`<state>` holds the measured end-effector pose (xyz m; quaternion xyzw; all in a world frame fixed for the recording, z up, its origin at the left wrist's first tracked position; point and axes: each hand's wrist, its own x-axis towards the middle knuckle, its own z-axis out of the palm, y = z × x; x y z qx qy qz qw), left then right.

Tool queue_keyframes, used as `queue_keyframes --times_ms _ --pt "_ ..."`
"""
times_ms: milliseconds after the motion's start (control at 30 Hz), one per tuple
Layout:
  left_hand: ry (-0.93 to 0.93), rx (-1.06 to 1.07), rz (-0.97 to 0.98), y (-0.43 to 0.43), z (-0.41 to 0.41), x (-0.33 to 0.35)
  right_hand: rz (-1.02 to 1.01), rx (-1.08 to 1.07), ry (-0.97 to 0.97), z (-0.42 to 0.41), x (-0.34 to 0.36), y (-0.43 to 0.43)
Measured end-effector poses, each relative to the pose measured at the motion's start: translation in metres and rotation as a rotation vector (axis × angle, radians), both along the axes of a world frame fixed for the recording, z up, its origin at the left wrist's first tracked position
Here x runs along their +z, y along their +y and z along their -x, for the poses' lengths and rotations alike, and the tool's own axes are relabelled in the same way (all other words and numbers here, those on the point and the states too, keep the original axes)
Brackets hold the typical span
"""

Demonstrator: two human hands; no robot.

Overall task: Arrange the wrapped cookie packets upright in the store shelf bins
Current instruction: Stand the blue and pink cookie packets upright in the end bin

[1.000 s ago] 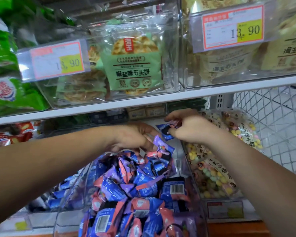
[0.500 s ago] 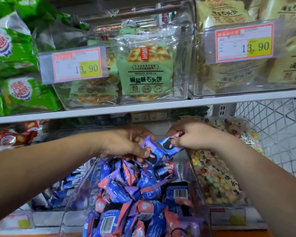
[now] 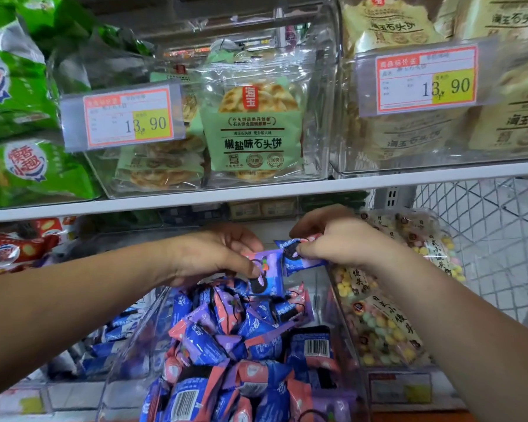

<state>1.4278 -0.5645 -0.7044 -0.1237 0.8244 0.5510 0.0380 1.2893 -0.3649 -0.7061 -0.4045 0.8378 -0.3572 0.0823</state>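
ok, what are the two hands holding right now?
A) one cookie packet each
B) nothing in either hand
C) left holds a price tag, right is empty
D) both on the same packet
A: the left hand pinches a purple packet and the right hand pinches a separate blue packet.

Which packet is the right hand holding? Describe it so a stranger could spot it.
Below the white shelf board, find the clear bin heaped with blue, pink and purple packets. Above its back end, the right hand pinches a blue packet picturing a dark cookie. Unlike the heap, it hangs clear, beside the purple packet the left hand holds.
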Motion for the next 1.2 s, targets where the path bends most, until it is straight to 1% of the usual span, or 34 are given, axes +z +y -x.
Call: queue_keyframes --times_ms 67,167,300,367,467,567,767,867,900,1000,1067,1167,1200 --pt "0.036 0.005 0.02 0.0 -0.001 0.002 0.003 0.005 -0.013 0.001 0.0 0.002" --pt "0.065 -0.066 -0.014 0.002 -0.004 0.003 -0.021 0.011 0.0 0.002 0.0 0.004" --pt "0.032 -0.145 -0.008 0.012 -0.008 0.005 -0.016 0.037 0.012 -0.002 0.0 0.002" --pt "0.054 -0.138 0.037 0.017 -0.008 0.005 0.004 0.066 0.017 -0.004 0.0 -0.001" --pt "0.062 -0.107 0.052 0.017 -0.005 0.003 0.045 0.064 0.012 -0.005 0.0 -0.004" --pt "0.063 -0.054 0.122 0.014 -0.002 0.001 0.035 0.063 0.037 -0.005 0.0 -0.005" --pt "0.058 -0.051 0.152 0.014 -0.003 -0.001 0.06 0.097 -0.162 -0.005 -0.003 -0.006" --pt "0.093 -0.028 0.143 0.016 -0.001 -0.002 -0.022 0.111 -0.222 -0.007 0.003 -0.002" --pt "0.113 -0.022 0.15 0.016 -0.001 -0.003 -0.063 0.129 -0.197 -0.008 0.006 0.0" --pt "0.173 0.034 0.193 0.016 0.0 -0.003 -0.213 0.184 -0.009 -0.011 0.01 0.0" --pt "0.217 0.049 0.271 0.018 -0.001 -0.002 -0.255 0.189 0.066 -0.013 0.009 -0.003" --pt "0.202 -0.006 0.47 0.018 0.0 -0.003 -0.257 0.169 0.036 -0.012 0.003 -0.006" --pt "0.179 -0.031 0.49 0.018 0.002 -0.003 -0.264 0.158 0.013 -0.011 0.001 -0.007"
